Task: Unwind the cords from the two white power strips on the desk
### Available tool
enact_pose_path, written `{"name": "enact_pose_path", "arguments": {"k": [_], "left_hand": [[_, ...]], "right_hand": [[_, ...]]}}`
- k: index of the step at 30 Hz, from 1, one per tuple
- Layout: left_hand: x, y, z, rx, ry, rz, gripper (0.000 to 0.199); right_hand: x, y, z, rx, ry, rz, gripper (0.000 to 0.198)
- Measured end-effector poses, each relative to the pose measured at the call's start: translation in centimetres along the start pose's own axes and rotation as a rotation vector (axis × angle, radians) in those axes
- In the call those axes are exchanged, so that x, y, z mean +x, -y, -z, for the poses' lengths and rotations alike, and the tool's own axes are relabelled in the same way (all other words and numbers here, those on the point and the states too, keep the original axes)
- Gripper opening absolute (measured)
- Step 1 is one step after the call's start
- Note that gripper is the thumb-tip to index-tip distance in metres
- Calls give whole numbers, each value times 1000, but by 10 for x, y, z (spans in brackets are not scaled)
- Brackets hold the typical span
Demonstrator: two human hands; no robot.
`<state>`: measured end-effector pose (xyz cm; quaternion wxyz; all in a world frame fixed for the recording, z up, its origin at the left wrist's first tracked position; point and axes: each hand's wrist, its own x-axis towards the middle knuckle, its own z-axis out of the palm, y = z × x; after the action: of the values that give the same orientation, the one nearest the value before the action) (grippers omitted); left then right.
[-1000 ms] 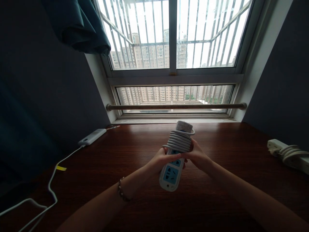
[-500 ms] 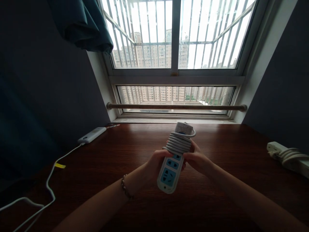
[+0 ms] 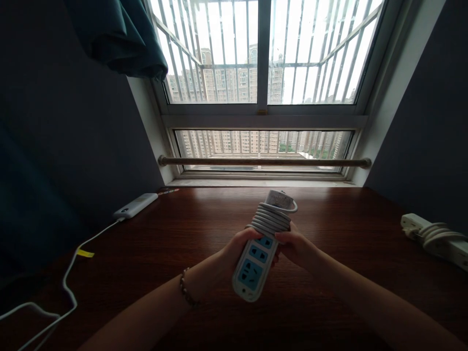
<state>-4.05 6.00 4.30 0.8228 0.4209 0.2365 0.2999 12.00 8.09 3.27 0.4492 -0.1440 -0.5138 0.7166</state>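
Between my two hands is a white power strip with blue socket panels, tilted so its far end leans right. Its grey-white cord is wound in several turns round the upper half, and the plug sits at the far end. My left hand grips the strip's left edge, thumb on the face just below the coils. On the opposite edge my right hand is closed round it, thumb also on the face. The fingers behind the strip are mostly hidden.
A white power bank lies at the left on the brown wooden tabletop, with a white cable bearing a yellow tag. At the right edge lies another power strip wrapped in its cord. Behind stands a window with a rail.
The near end of the power strip has swung slightly down and left, tilting it more, with both hands still on it. The whole view has shifted a little.
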Motion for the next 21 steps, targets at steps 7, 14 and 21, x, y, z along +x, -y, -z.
{"name": "enact_pose_path", "arguments": {"k": [7, 14, 21], "left_hand": [[4, 1, 4, -84, -52, 67, 49], [3, -1, -2, -169, -110, -2, 44], [2, -7, -2, -187, -18, 33, 40]], "right_hand": [[0, 1, 1, -10, -19, 29, 28], [0, -4, 4, 123, 23, -5, 38], [-1, -2, 5, 209, 166, -158, 64]]}}
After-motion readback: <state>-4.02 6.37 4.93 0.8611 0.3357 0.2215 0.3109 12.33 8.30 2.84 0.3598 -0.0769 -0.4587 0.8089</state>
